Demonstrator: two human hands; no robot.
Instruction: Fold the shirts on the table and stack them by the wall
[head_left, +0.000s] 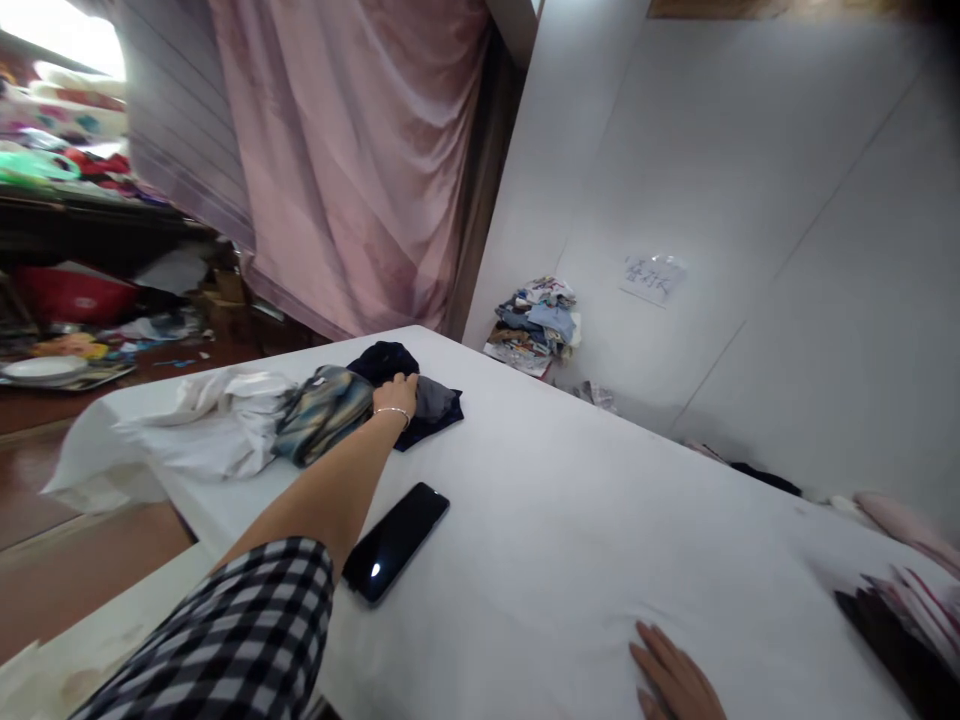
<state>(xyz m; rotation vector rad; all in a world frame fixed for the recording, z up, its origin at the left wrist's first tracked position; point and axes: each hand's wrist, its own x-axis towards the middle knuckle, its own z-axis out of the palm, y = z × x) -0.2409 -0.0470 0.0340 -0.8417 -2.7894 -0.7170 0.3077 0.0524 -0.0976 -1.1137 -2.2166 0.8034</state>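
My left hand (396, 394), with a thin bracelet at the wrist, reaches far across the white table (540, 510). Its fingers are curled onto a grey garment (433, 402) that lies over dark navy cloth (427, 432); the fingertips are partly hidden. Beside it lie a multicoloured patterned garment (322, 412) and a heap of white cloth (232, 425). Nearer to me, a black smartphone (397, 543) rests screen up beside my left forearm. At the lower right, my right hand (675, 675) lies flat on the tabletop, holding nothing, fingers stretched out.
A stack of folded clothes (536, 325) stands beyond the table's far edge by the white wall. Dark and striped cloth (900, 625) lies at the right edge. A pink curtain (360, 150) hangs behind the table, and clutter covers the floor and shelf at left.
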